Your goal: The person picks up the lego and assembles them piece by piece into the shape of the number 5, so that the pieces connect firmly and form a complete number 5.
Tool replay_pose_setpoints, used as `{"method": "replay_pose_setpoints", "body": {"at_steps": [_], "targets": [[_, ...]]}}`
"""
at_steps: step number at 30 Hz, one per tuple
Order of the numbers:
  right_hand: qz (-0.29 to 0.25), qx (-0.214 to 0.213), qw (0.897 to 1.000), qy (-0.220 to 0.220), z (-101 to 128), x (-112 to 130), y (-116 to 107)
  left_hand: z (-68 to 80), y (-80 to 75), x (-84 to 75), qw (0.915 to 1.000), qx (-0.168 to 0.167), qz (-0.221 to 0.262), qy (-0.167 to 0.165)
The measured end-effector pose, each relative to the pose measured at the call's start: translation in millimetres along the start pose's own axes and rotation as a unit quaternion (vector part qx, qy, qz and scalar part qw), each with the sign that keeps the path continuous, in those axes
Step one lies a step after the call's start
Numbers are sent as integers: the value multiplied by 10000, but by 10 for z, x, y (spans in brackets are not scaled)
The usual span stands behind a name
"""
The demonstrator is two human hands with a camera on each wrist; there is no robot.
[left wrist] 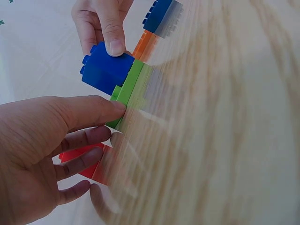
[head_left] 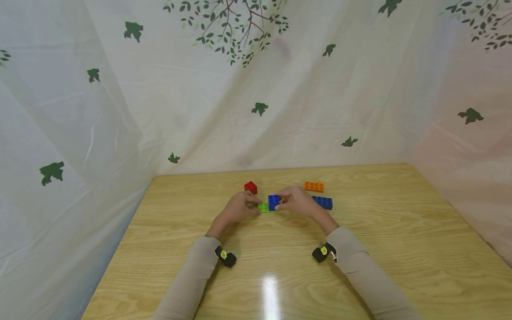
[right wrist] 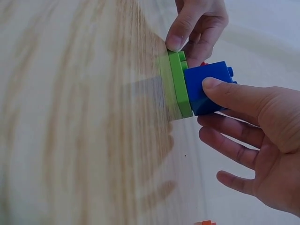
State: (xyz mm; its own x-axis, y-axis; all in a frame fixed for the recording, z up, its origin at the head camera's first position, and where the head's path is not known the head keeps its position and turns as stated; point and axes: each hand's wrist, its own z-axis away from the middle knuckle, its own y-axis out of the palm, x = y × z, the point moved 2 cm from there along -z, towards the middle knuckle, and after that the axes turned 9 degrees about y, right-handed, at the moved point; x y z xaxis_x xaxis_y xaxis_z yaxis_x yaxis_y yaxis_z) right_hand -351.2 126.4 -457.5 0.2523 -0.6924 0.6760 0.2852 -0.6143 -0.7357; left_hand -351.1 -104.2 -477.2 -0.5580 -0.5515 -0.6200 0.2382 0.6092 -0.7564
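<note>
A flat light-green toy brick (head_left: 263, 207) lies on the table, its left end pinched by my left hand (head_left: 241, 206) between thumb and fingers. My right hand (head_left: 298, 201) grips a taller blue block (head_left: 274, 202) with thumb and fingertips. In the right wrist view the blue block (right wrist: 205, 89) sits over one part of the green brick (right wrist: 180, 84), slightly tilted against its studs. The left wrist view shows the left thumb on the side of the green brick (left wrist: 129, 86), with the blue block (left wrist: 107, 69) at its other part.
A red brick (head_left: 250, 187) stands just beyond my left hand. Behind and right of my right hand lie an orange brick (head_left: 314, 186) and a dark-blue long brick (head_left: 323, 202). A pale curtain (head_left: 224, 133) hangs along the far table edge.
</note>
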Motion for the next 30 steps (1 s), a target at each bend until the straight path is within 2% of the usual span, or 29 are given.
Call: {"method": "replay_pose_setpoints", "body": {"at_steps": [14, 21, 30], "targets": [[240, -44, 9996, 156, 32, 49, -3, 6, -3, -12, 9999, 50, -95, 2], [232, -33, 9991, 352, 26, 50, -10, 5, -1, -2, 10000, 72, -38, -32], [124, -88, 9994, 307, 14, 28, 5, 0, -8, 9, 10000, 63, -47, 29]]}}
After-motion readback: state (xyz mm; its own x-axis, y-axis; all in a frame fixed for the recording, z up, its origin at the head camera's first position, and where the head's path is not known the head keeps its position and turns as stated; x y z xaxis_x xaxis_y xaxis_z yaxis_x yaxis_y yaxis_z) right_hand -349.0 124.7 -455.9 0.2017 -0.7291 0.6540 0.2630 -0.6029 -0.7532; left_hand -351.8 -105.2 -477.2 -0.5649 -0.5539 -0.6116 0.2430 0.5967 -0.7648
